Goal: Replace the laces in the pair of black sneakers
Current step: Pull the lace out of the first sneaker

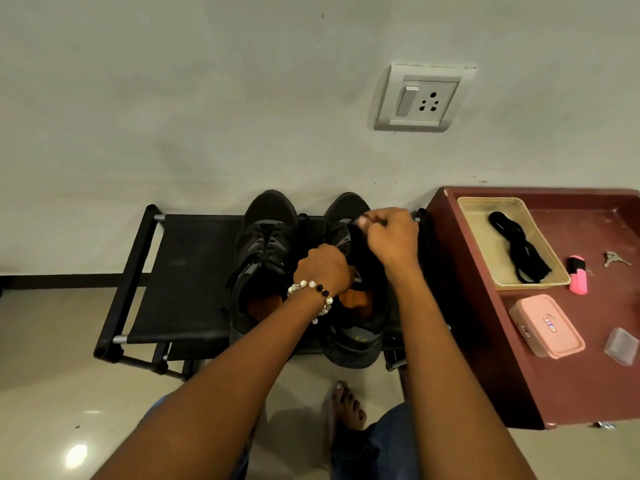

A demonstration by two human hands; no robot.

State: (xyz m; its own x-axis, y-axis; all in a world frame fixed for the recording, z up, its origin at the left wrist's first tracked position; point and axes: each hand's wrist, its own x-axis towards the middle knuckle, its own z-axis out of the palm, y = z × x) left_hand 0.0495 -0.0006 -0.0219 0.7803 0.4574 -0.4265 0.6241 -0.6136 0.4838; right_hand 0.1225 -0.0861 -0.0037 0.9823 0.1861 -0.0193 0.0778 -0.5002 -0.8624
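Open rack fabric lies to the left of the left sneaker, bare right out to the frame tube. Between the sneakers only a thin gap, and the left hand plugs its near end. The right sneaker sits just beside the red table's edge, the right hand above that squeeze. The far side is shut off by the wall, toes almost touching it. On the table, a bare patch runs near of the pink box, which lies near of the tray.
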